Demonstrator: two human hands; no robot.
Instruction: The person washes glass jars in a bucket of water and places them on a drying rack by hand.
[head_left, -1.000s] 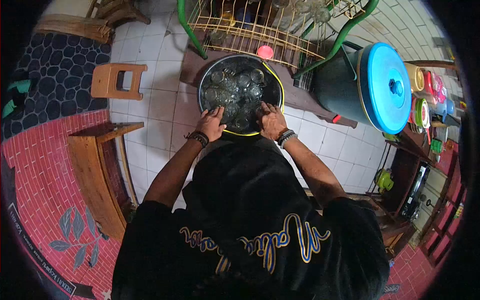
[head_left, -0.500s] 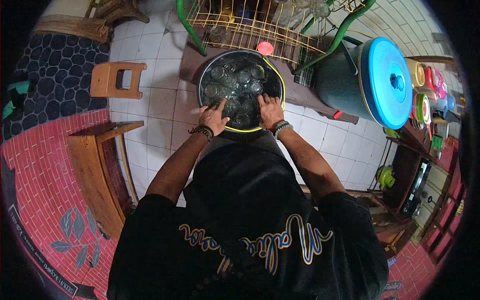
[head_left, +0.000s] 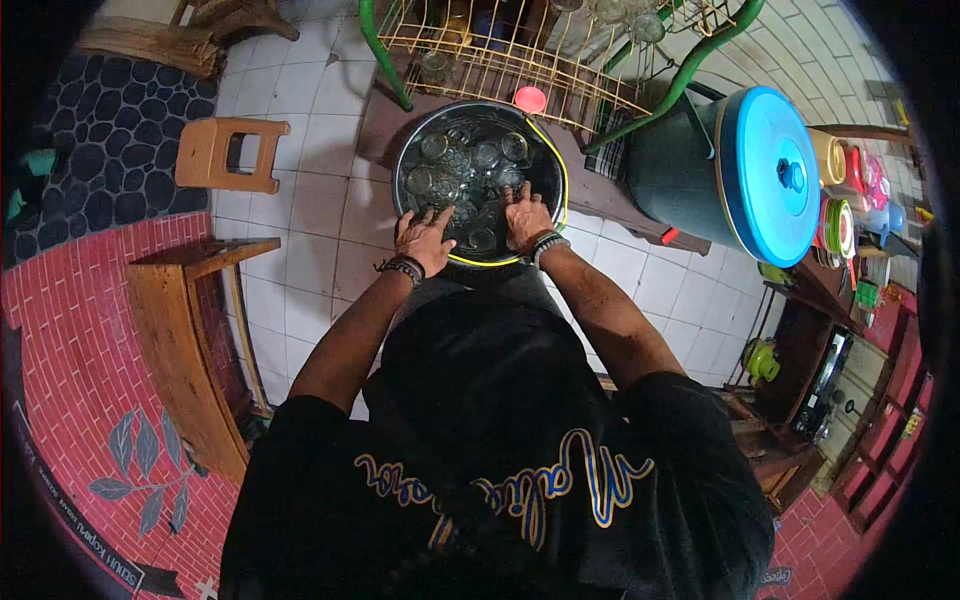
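Note:
A black bucket (head_left: 546, 168) holds several clear glass cups (head_left: 485, 155) packed close together. Along its rim runs a yellow handle (head_left: 564, 182). My left hand (head_left: 425, 241) reaches over the near left rim, its fingers spread on or just above the glasses. On the near right side, my right hand (head_left: 528, 218) extends its fingers down to the glasses there. Neither hand is wrapped round a cup, and whether the fingertips touch glass is hard to tell.
Behind the bucket stands a wire rack (head_left: 520, 60) with green legs, a pink cup (head_left: 530, 99) near its base. A large bin with a blue lid (head_left: 775, 175) is to the right. On the left are a brown plastic stool (head_left: 200, 155) and a wooden bench (head_left: 165, 330).
My right hand has shifted slightly left, further over the glasses. My left hand has moved only a little, its fingers still spread.

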